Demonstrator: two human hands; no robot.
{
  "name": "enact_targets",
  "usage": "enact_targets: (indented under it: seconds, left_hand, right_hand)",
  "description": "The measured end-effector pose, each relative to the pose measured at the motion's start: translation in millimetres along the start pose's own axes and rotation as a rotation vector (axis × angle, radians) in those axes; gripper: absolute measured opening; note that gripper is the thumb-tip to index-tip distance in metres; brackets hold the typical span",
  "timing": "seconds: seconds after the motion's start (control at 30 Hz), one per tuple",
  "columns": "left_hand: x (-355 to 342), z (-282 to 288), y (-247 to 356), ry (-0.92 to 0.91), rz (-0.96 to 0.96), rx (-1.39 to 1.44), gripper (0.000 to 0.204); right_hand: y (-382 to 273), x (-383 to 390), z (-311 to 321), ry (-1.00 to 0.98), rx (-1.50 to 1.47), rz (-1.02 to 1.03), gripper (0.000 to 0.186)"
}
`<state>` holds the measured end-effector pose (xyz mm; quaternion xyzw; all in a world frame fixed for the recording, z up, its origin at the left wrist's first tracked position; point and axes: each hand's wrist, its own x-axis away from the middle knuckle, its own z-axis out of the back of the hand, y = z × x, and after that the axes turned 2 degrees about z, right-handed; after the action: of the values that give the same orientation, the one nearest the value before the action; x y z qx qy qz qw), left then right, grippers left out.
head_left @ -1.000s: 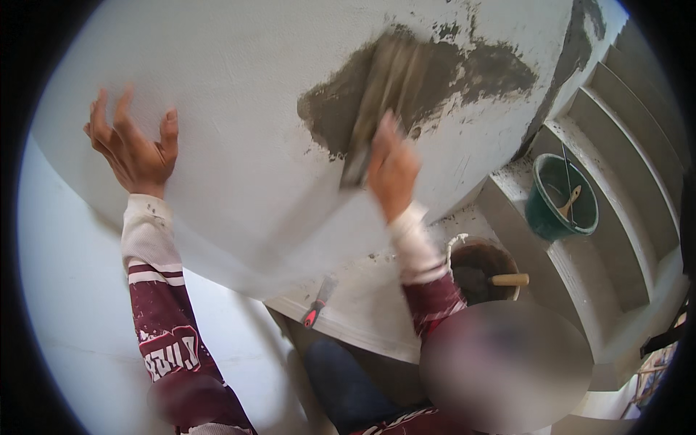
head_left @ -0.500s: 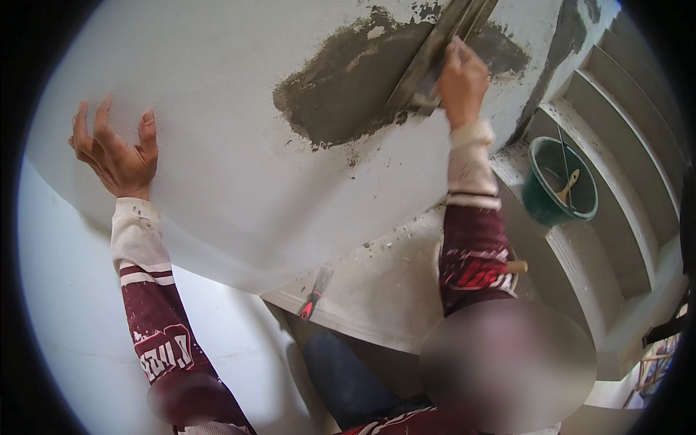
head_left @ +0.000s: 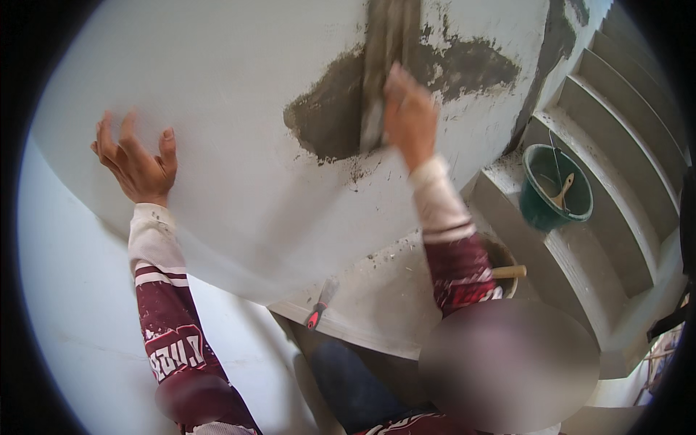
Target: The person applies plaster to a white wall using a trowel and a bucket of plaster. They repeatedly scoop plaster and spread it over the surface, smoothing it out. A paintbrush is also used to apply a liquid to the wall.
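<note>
My left hand [head_left: 136,161] rests against the pale curved wall [head_left: 217,101] with fingers spread and bent, holding nothing. My right hand [head_left: 409,116] grips a long metal trowel [head_left: 377,58], blurred by motion and held near upright across a dark grey patch of plaster [head_left: 322,112]. The patch is ragged at its edges and spreads rightward, and another dark strip [head_left: 547,65] runs down the wall near the stairs. Below the wall, a scraper [head_left: 321,304] with a red and black handle lies on a dusty landing [head_left: 384,319].
Curved concrete steps [head_left: 609,130] climb along the right. A green bucket [head_left: 540,203] with a brush [head_left: 562,192] inside stands on a step. A second bucket [head_left: 506,250], partly behind my right arm, has a wooden handle [head_left: 510,272] sticking out. My legs show at the bottom.
My right hand and trowel moved up and right across the patch, then came back leftward and turned more upright. My left hand stays on the wall, shifting slightly within the picture.
</note>
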<state>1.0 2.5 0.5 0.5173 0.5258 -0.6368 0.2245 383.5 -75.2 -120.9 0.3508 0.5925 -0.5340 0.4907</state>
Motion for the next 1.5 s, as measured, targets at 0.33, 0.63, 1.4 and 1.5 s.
enact_targets:
  seconds: [0.33,0.63,1.4,1.5]
  left_hand:
    - [-11,-1,11,0.009,0.018,-0.007,0.054]
    - [-2,-1,9,0.011,0.002,0.008,0.053]
    - [-12,0,-4,0.04,-0.06,-0.021,0.058]
    - [-6,6,-14,0.016,-0.055,-0.026,0.058]
  right_hand:
    - [-40,178,-11,-0.13,-0.137,-0.226,0.039]
    - [62,-48,23,-0.119,0.264,-0.071,0.041]
    - [49,-14,25,-0.172,0.33,-0.095,0.035]
    - [-19,131,-13,-0.06,-0.076,-0.106,0.043]
